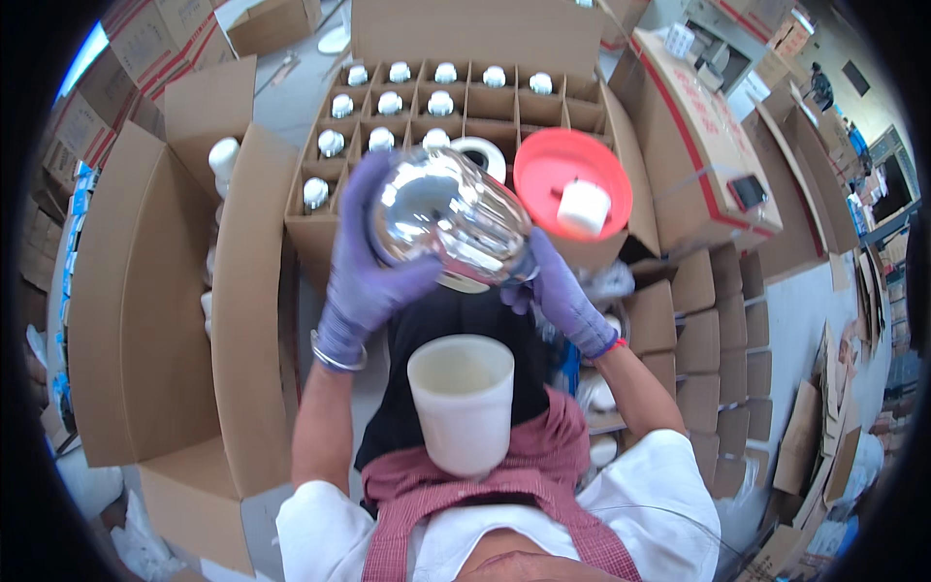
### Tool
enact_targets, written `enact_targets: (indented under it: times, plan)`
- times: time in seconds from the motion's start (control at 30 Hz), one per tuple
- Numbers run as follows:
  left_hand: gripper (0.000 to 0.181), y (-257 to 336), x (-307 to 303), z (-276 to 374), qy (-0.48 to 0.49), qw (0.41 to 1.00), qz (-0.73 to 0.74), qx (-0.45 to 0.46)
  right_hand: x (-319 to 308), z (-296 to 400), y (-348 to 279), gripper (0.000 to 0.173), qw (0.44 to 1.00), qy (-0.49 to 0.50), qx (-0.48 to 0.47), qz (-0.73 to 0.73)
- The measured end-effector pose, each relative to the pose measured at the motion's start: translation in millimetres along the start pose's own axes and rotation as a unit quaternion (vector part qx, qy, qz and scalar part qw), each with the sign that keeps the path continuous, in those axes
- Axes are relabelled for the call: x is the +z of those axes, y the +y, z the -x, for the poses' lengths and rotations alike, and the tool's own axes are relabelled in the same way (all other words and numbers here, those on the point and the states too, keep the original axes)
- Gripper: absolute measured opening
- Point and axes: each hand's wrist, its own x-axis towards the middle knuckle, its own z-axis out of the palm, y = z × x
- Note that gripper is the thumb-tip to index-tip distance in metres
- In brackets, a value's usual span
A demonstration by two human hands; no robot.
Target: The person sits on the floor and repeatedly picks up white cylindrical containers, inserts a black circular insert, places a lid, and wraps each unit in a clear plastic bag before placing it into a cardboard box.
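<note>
A shiny silvered vessel (454, 218), apparently a vacuum-flask liner, is held tilted in front of me over the near edge of a divided carton. My left hand (371, 262), in a purple glove, wraps its rounded left end with the thumb underneath. At the lower right end of the vessel my right hand (560, 295), also gloved, grips it; some of its fingers are hidden. Below, an open white plastic cylinder (462, 415) stands on my lap with its mouth up.
The divided carton (309, 225) holds several white-capped bottles (389, 102). On it rest a red plastic basin (534, 171) with a white roll (584, 207), and a white ring (494, 153). An open carton (164, 313) stands left; cardboard dividers (698, 335) lie right. A phone (747, 192) lies on a closed carton.
</note>
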Motion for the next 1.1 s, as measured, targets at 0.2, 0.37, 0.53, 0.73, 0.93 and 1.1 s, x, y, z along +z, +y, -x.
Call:
enact_targets:
  times: [0.2, 0.37, 0.53, 0.73, 0.93, 1.1]
  plan:
    - [0.085, 18.3, -43.1, 67.5, -0.071, 0.981, -0.009, -0.178, -16.7, 67.2, 54.5, 0.029, 0.853, -0.026, -0.365, 0.373]
    - [0.085, 10.7, -64.6, 211.8, 0.067, 0.940, 0.031, -0.332, -38.7, 171.7, 178.6, 0.052, 0.790, -0.189, -0.387, 0.437]
    - [0.067, -14.6, -65.6, 291.1, 0.076, 0.941, -0.081, -0.321, 1.7, 123.2, 160.9, 0.073, 0.810, -0.149, -0.454, 0.339]
    - [0.085, -14.2, -69.3, 222.2, -0.121, 0.949, -0.117, -0.267, 62.7, 73.6, 26.7, 0.103, 0.891, -0.287, -0.349, 0.044]
    - [0.088, -23.1, -35.6, 204.7, -0.147, 0.964, -0.041, -0.219, 76.7, 76.3, -4.0, 0.087, 0.777, -0.219, -0.530, 0.259]
    - [0.083, -54.3, -22.3, 211.3, -0.127, 0.969, -0.179, -0.113, 80.5, 83.3, -8.2, 0.079, 0.824, -0.047, -0.495, 0.271]
